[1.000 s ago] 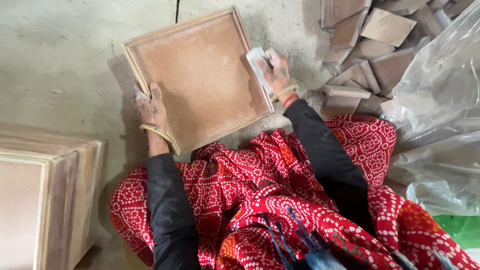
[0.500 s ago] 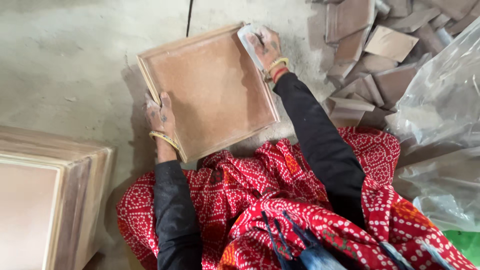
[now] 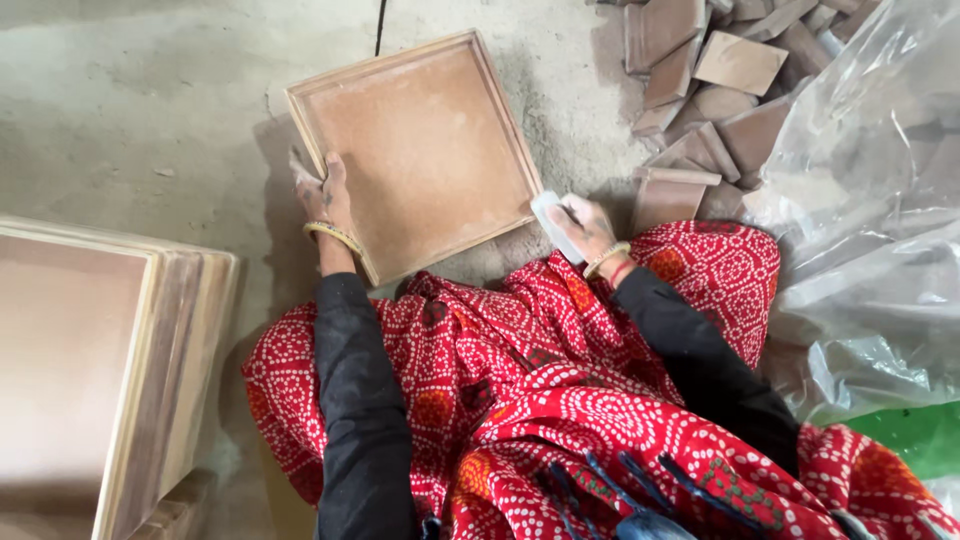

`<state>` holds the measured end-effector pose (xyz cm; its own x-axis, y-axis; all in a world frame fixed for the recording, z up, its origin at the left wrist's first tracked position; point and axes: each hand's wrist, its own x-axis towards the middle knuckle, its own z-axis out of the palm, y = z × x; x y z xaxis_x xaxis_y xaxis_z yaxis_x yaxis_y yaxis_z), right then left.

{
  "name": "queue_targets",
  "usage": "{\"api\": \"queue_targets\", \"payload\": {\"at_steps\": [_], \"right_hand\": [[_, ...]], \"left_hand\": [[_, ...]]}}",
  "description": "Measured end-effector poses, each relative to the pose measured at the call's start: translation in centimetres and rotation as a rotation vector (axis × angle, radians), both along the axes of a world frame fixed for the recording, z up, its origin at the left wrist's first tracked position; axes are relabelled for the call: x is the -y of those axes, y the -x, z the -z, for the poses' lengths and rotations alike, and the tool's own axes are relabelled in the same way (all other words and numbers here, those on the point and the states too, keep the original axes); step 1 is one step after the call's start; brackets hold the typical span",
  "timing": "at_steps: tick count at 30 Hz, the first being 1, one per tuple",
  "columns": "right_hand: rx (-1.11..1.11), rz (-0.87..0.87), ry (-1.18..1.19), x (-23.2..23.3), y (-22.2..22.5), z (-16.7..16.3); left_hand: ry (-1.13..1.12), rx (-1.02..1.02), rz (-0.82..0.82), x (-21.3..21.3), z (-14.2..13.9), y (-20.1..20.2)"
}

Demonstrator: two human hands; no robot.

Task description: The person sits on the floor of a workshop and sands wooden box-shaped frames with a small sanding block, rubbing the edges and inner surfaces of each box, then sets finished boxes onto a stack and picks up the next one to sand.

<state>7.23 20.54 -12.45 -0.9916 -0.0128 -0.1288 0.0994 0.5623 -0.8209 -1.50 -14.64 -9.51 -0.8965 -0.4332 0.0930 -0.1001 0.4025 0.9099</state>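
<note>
A square wooden panel (image 3: 420,150) with a raised frame lies tilted on the concrete floor in front of me. My left hand (image 3: 322,195) grips its left edge, fingers curled over the frame. My right hand (image 3: 585,228) is at the panel's lower right corner, closed around a small pale block (image 3: 553,222) that looks like a sanding pad. The pad touches or nearly touches the corner. A red patterned cloth (image 3: 560,400) covers my lap below both hands.
A stack of similar framed panels (image 3: 100,350) stands at the left. A heap of small brown wooden blocks (image 3: 710,70) lies at the upper right. Crumpled clear plastic sheeting (image 3: 880,200) fills the right side, with something green (image 3: 915,435) under it.
My right hand with the pad has slid from the panel's upper right corner down along the right edge to the lower right corner. The left hand keeps its grip.
</note>
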Motion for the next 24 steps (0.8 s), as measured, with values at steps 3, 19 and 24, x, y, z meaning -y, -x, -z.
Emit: {"api": "queue_targets", "payload": {"at_steps": [3, 19, 24], "right_hand": [[-0.080, 0.126, 0.158, -0.8, -1.3, 1.3], [-0.171, 0.180, -0.030, -1.2, -1.2, 5.3], [-0.141, 0.176, 0.027, 0.5, 0.9, 2.8]], "left_hand": [[-0.232, -0.072, -0.119, 0.1, -0.2, -0.2], [-0.738, 0.192, 0.509, -7.0, -0.7, -6.4], [0.335, -0.377, -0.146, 0.3, -1.2, -1.6]]}}
